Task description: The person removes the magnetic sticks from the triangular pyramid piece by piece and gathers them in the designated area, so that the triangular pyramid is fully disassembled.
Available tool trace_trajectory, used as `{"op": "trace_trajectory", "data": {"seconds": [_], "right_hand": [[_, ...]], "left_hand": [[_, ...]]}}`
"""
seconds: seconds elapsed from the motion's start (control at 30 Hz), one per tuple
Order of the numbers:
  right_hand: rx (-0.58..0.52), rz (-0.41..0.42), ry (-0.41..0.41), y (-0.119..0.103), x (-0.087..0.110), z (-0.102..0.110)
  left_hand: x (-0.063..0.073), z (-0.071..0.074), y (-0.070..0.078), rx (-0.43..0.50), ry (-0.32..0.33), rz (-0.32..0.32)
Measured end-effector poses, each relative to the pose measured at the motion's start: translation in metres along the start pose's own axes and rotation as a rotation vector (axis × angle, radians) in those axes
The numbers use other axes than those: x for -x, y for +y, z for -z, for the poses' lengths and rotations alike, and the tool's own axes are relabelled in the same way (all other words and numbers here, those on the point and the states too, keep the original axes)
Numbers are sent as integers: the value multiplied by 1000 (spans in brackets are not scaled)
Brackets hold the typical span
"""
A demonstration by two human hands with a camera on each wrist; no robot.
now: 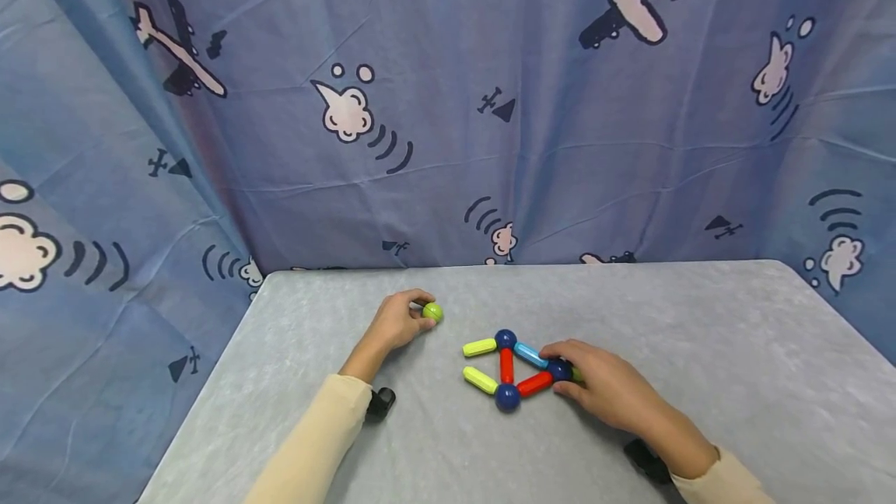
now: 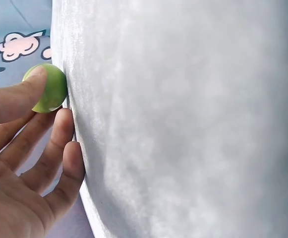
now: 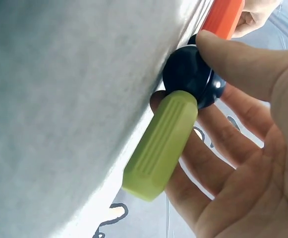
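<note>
My left hand (image 1: 395, 323) pinches a green ball (image 1: 433, 312) between thumb and fingers at the table surface; the left wrist view shows the thumb across the green ball (image 2: 56, 89). To its right lies a flat figure of rods and dark blue balls. Two red rods (image 1: 507, 365) and a light blue rod (image 1: 531, 355) form a triangle with balls at its corners. Yellow-green rods (image 1: 479, 347) point left from two corners. My right hand (image 1: 616, 387) grips the right corner's dark blue ball (image 3: 186, 72), from which another yellow-green rod (image 3: 161, 148) extends beneath the palm.
A pale grey cloth covers the table (image 1: 700, 333). Behind and to the left hangs a blue curtain (image 1: 434, 138) printed with airplanes and clouds. Black bands with small devices (image 1: 381, 404) sit at both wrists.
</note>
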State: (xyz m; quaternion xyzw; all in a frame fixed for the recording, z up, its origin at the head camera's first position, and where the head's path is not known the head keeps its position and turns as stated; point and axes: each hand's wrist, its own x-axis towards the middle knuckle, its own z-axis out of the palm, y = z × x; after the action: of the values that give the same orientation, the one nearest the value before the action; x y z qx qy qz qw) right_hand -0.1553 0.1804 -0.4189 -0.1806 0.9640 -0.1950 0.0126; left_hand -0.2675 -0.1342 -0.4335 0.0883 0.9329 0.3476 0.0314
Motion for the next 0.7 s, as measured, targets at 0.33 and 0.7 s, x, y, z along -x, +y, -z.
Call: {"op": "trace_trajectory", "data": {"seconds": [0.33,0.7], "right_hand": [[-6,7,-2,-2,0,-1],[-1,52,31,0,1,-1]], "left_hand": [[9,5,5,-23,27,0],[57,3,33,10,99,-181]]}}
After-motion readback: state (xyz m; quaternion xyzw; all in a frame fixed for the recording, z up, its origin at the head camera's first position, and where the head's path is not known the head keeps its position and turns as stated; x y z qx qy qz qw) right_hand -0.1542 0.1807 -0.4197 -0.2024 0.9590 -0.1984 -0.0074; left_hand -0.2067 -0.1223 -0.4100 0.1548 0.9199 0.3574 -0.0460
